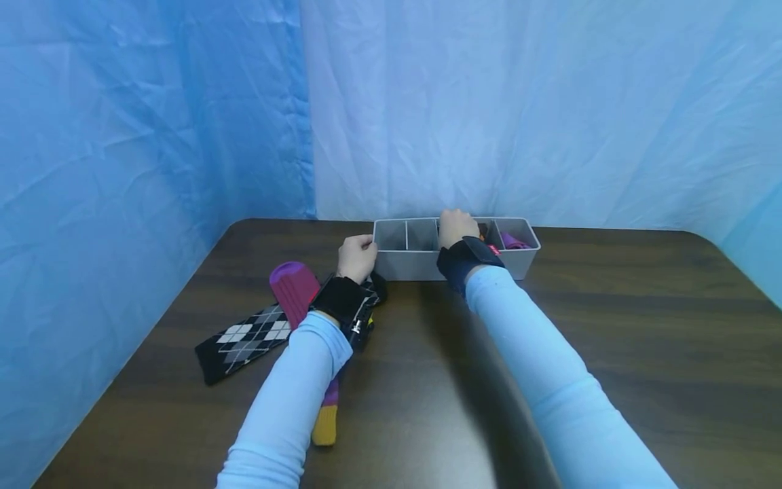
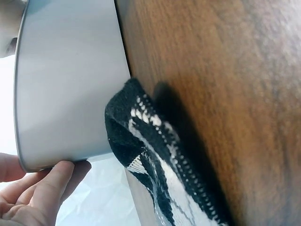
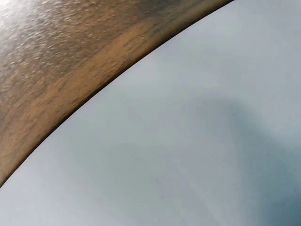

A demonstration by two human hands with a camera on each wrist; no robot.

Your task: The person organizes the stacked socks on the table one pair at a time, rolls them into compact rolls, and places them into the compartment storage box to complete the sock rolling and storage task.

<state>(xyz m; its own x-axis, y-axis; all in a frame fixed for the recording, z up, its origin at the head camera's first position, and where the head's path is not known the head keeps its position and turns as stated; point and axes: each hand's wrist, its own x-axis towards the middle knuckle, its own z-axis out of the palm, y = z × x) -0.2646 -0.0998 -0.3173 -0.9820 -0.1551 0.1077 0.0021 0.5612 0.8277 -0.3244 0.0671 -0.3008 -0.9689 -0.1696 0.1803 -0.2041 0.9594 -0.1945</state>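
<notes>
A grey divided storage box (image 1: 409,266) stands near the table's back edge. My left hand (image 1: 357,258) grips its left end, with the fingers (image 2: 52,183) against the outer end wall and the thumb at the rim. Over the box's middle, my right hand (image 1: 457,227) reaches down into a compartment; its fingers are hidden there, so I cannot tell whether they hold anything. Something purple (image 1: 513,241) lies in the rightmost compartment. Below my left wrist, a black-and-white argyle sock (image 2: 141,136) lies with its end close to the box's front wall.
Left of the box, a magenta sock (image 1: 293,292) with a purple end overlaps another argyle sock (image 1: 247,343). A yellow-ended purple sock (image 1: 325,424) sticks out under my left sleeve. Blue sheeting (image 1: 519,109) hangs behind the dark wooden table (image 1: 623,326).
</notes>
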